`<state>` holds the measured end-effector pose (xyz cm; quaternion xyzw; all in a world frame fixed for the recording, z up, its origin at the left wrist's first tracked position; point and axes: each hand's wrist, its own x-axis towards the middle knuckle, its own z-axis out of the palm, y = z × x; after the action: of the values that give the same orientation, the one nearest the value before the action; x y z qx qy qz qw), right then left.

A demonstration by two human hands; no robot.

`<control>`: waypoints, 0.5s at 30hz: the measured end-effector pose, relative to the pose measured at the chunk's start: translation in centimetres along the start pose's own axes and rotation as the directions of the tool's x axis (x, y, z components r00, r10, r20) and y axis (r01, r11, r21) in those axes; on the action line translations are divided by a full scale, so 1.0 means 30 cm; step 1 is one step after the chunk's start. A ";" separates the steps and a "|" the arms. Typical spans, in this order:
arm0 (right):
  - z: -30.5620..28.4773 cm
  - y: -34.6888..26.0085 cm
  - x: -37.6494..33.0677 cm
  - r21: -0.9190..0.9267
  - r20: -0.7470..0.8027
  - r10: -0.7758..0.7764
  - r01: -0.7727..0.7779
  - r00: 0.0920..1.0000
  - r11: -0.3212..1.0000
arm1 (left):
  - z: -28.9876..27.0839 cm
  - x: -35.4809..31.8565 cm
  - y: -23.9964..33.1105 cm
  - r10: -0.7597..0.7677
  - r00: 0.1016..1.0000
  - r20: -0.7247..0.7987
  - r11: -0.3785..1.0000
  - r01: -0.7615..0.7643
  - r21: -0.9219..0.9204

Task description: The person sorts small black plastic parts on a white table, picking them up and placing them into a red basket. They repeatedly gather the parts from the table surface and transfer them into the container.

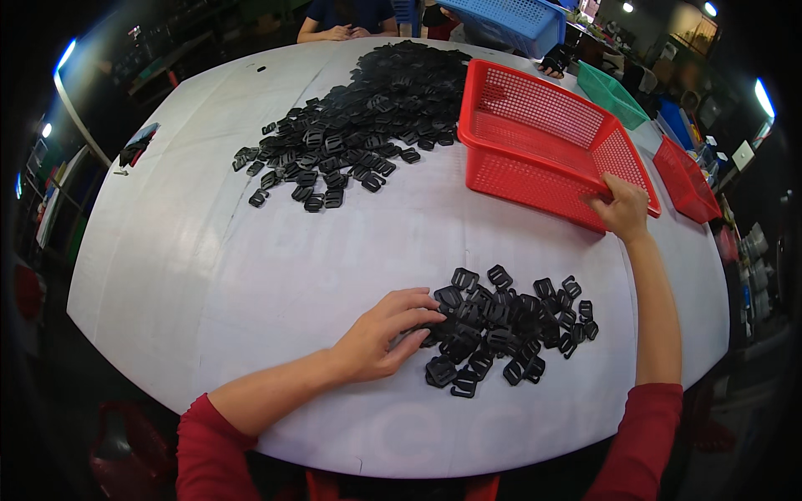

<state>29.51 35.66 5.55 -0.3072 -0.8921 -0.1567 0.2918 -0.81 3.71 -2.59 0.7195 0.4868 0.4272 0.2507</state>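
Observation:
My left hand (386,334) rests at the left side of a small pile of black plastic buckles (501,321), its fingers stretched out and touching the nearest pieces. At the right, my right hand (622,207) grips the near rim of a red perforated plastic basket (535,188), close to its right corner. The basket is tilted, and no buckles show inside it. Beyond, a much larger heap of the same black buckles (368,117) spreads over the far middle of the table, reaching the basket's left side.
The white-covered table (276,292) has curved edges. A green basket (612,93) and another red basket (687,179) stand along its right side. A blue basket (518,25) is at the far edge, near a co-worker's hands (347,32). Small dark items (138,149) lie far left.

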 end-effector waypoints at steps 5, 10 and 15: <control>0.088 -0.028 0.093 0.017 0.032 0.036 -0.037 0.999 0.999 | 0.003 -0.003 -0.001 -0.010 1.000 0.000 1.000 0.010 -0.020; 0.120 -0.005 0.116 -0.046 0.028 0.008 -0.007 1.000 0.999 | 0.003 0.003 0.005 -0.035 0.999 -0.038 0.999 0.033 -0.041; 0.060 -0.063 0.059 -0.062 0.028 0.024 -0.022 0.999 0.998 | -0.213 0.024 -0.137 -0.019 0.971 -0.237 0.982 0.062 0.177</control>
<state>26.41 35.87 5.05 -0.3283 -0.8875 -0.1763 0.2711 -8.19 5.67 -2.27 0.6738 0.5648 0.4575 0.1330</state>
